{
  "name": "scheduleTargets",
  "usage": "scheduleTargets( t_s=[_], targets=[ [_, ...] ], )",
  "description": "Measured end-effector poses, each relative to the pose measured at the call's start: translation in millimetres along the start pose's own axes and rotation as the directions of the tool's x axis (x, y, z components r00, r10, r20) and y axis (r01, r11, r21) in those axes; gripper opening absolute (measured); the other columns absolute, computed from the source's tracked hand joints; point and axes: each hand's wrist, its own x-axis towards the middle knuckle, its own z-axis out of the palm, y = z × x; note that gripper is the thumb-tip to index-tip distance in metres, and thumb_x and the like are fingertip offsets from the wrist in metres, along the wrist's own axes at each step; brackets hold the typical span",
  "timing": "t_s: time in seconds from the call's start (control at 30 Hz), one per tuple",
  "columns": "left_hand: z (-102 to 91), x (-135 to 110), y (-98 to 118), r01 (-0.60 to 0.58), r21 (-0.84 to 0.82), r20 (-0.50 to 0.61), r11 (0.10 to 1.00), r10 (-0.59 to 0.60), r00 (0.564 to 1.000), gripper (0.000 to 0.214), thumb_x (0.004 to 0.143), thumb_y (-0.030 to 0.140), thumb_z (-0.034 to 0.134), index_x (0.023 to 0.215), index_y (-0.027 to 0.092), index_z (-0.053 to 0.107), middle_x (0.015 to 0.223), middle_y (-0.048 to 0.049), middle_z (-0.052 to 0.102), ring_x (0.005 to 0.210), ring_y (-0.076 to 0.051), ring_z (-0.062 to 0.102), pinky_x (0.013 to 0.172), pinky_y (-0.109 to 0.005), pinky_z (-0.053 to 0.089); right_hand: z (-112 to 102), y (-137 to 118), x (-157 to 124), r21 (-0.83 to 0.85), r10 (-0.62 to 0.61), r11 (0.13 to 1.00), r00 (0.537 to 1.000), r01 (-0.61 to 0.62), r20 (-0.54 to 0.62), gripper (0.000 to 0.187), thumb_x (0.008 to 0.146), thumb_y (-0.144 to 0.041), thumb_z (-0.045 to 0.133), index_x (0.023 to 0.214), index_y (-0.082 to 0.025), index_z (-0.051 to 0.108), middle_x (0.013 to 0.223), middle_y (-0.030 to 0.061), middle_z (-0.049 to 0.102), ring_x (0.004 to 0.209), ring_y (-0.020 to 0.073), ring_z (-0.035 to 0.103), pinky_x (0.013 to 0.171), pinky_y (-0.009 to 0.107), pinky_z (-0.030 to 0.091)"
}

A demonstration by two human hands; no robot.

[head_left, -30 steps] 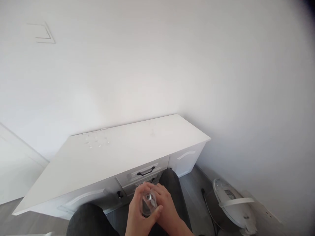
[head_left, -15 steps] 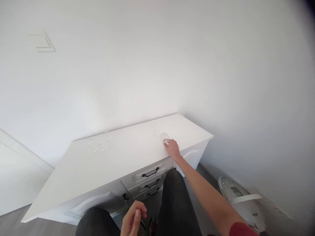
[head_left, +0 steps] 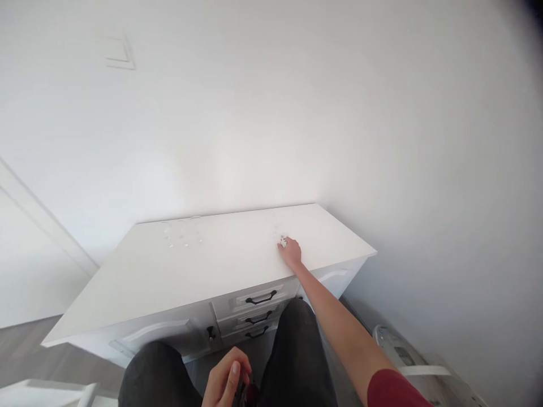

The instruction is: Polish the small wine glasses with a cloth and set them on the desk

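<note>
My right hand (head_left: 291,252) reaches onto the white cabinet top (head_left: 237,254), its fingers closed around a small clear glass (head_left: 282,241). The glass is see-through and faint against the white, so its full shape is hard to make out. My left hand (head_left: 227,376) rests low over my lap between my knees, fingers curled, nothing visible in it. Several clear glasses (head_left: 183,234) stand grouped at the back left of the top, their outlines barely showing.
The cabinet's front has drawers with black handles (head_left: 261,297) and a door (head_left: 156,339) close to my knees. A white wall (head_left: 271,130) rises behind it. On the floor at the lower right lies a white, rounded appliance-like object (head_left: 394,350). White furniture (head_left: 38,393) shows at bottom left.
My view has turned slightly left. My right hand with the glass sits a little farther onto the cabinet top, and the glass appears tilted differently. My left hand has hardly moved.
</note>
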Motion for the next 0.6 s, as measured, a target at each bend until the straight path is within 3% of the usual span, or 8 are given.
scheduleTargets(
  t_s=[0.1,0.17,0.23,0.3,0.37,0.43,0.5,0.6],
  targets=[
    [-19.8,0,7,0.012,0.019,-0.124,1.000,-0.010,0.992,0.048,0.103,0.058,0.047,0.078,0.022,0.069,0.073,-0.0035,0.064,0.074,-0.022,0.061,0.072,-0.030,0.045,-3,-3,-24,-0.050,-0.011,0.999,0.999,0.009,-0.031,0.035,0.102,-0.039,0.067,0.129,-0.018,0.064,0.126,0.0091,0.068,0.108,0.0257,0.069,0.093,0.047,0.059],
    [-39.7,0,9,0.011,0.012,-0.275,1.000,-0.008,0.961,0.051,0.103,0.059,0.047,0.074,0.021,0.068,0.072,-0.0040,0.065,0.072,-0.022,0.061,0.072,-0.030,0.046,-1,-2,-42,-0.100,-0.024,0.995,0.999,0.020,-0.044,0.033,0.102,-0.040,0.065,0.125,-0.017,0.064,0.121,0.0084,0.068,0.106,0.0253,0.068,0.092,0.046,0.057],
    [-63.0,-1,7,0.015,-0.003,-0.474,1.000,-0.015,0.880,0.052,0.103,0.061,0.048,0.076,0.021,0.068,0.071,-0.0038,0.066,0.071,-0.022,0.060,0.070,-0.030,0.047,2,0,-56,-0.157,-0.076,0.985,0.996,0.067,-0.051,0.029,0.102,-0.039,0.064,0.121,-0.018,0.063,0.119,0.0078,0.066,0.109,0.0265,0.064,0.094,0.047,0.054],
    [-85.4,1,1,0.016,-0.010,-0.604,1.000,-0.019,0.797,0.049,0.102,0.060,0.051,0.077,0.022,0.067,0.072,-0.0031,0.065,0.071,-0.021,0.058,0.070,-0.030,0.046,5,2,-64,-0.205,-0.127,0.972,0.991,0.114,-0.053,0.025,0.101,-0.038,0.062,0.117,-0.018,0.062,0.115,0.0069,0.064,0.108,0.0265,0.062,0.091,0.044,0.051],
    [-103.2,12,-5,0.010,-0.016,-0.685,1.000,-0.019,0.728,0.045,0.100,0.059,0.054,0.077,0.022,0.066,0.073,-0.0027,0.066,0.072,-0.021,0.058,0.070,-0.029,0.046,7,4,-67,-0.243,-0.155,0.960,0.986,0.136,-0.062,0.022,0.101,-0.036,0.061,0.113,-0.018,0.061,0.109,0.0063,0.063,0.105,0.0261,0.060,0.086,0.041,0.050],
    [-115.4,36,-10,0.005,-0.027,-0.726,1.000,-0.023,0.687,0.042,0.100,0.057,0.058,0.076,0.023,0.065,0.073,-0.0024,0.066,0.072,-0.020,0.059,0.071,-0.030,0.047,9,5,-67,-0.268,-0.167,0.953,0.983,0.142,-0.075,0.019,0.100,-0.034,0.061,0.111,-0.018,0.061,0.107,0.0059,0.063,0.103,0.0256,0.060,0.083,0.039,0.049],
    [-122.4,73,-13,0.003,-0.059,-0.717,0.998,-0.044,0.696,0.036,0.101,0.052,0.058,0.082,0.022,0.066,0.072,-0.0018,0.067,0.071,-0.019,0.061,0.072,-0.031,0.050,10,6,-66,-0.282,-0.173,0.949,0.981,0.142,-0.087,0.019,0.100,-0.033,0.061,0.111,-0.018,0.061,0.107,0.0057,0.064,0.102,0.0253,0.060,0.083,0.039,0.050],
    [-126.8,138,-13,0.042,-0.138,-0.632,0.990,-0.120,0.765,0.030,0.103,0.045,0.060,0.106,0.016,0.068,0.086,-0.0010,0.071,0.068,-0.015,0.065,0.070,-0.032,0.057,11,7,-64,-0.302,-0.185,0.942,0.978,0.147,-0.100,0.018,0.100,-0.033,0.063,0.111,-0.018,0.062,0.108,0.0053,0.065,0.102,0.0246,0.062,0.083,0.039,0.052]
  ],
)
